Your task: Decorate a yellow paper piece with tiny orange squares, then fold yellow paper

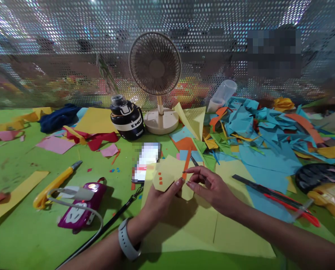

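Note:
My left hand (163, 198) is closed on a pale yellow paper cutout (167, 170) with rounded lobes, its thumb on top. Several small orange squares (160, 178) sit on the cutout's left lobe. A narrow orange strip (188, 160) stands upright over the cutout's right part. Beside the strip's lower end is my right hand (209, 185), thumb and index finger apart on its right side; whether they touch the strip is unclear. Below both hands lies a large pale yellow sheet (201, 232). A dark, thin tool (194, 160) shows partly behind my right fingers.
A phone (147, 161), black bottle (127, 118) and fan (156, 63) stand or lie ahead. At left are a yellow cutter (56, 183) and purple power bank (84, 206) with a cable. Red-handled scissors (280, 198) and heaped blue paper (246, 120) are at right.

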`<control>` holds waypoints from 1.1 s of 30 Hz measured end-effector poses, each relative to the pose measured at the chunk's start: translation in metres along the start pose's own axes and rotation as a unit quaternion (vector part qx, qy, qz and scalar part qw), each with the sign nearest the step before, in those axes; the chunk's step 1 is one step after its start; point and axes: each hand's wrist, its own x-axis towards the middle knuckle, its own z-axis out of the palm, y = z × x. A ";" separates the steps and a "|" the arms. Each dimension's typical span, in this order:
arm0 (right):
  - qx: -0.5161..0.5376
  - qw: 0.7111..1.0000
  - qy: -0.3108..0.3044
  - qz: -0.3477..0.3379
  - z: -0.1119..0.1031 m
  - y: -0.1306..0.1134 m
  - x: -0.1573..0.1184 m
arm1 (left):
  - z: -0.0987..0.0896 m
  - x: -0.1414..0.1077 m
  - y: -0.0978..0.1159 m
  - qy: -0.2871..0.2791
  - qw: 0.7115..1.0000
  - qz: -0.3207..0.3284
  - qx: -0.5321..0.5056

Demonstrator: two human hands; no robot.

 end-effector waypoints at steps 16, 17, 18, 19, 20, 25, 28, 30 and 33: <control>-0.072 0.996 -0.016 -0.044 -0.008 -0.001 0.004 | 0.001 0.002 -0.003 -0.030 0.997 -0.003 -0.076; -0.085 0.995 -0.023 -0.051 -0.009 -0.002 0.004 | 0.000 0.002 -0.003 -0.035 0.997 0.011 -0.061; -0.100 0.993 -0.028 -0.056 -0.010 -0.004 0.005 | -0.001 0.002 -0.004 -0.039 0.998 0.021 -0.048; -0.115 0.991 -0.032 -0.062 -0.013 -0.007 0.005 | -0.003 0.002 -0.004 -0.039 0.998 0.029 -0.038; -0.130 0.989 -0.036 -0.066 -0.016 -0.010 0.006 | -0.004 0.001 -0.004 -0.036 0.998 0.033 -0.030; -0.139 0.987 -0.024 -0.072 -0.041 -0.038 0.006 | -0.005 0.000 -0.002 -0.004 0.999 0.030 -0.027; -0.156 0.977 0.062 -0.130 -0.054 -0.056 0.000 | -0.004 0.000 -0.003 0.014 0.997 0.019 -0.070; -0.255 0.934 0.135 -0.210 -0.059 -0.067 -0.005 | -0.005 0.000 -0.004 0.012 0.995 0.017 -0.093; -0.491 0.762 0.196 -0.375 -0.061 -0.083 -0.014 | -0.005 0.000 -0.008 0.006 0.994 0.011 -0.105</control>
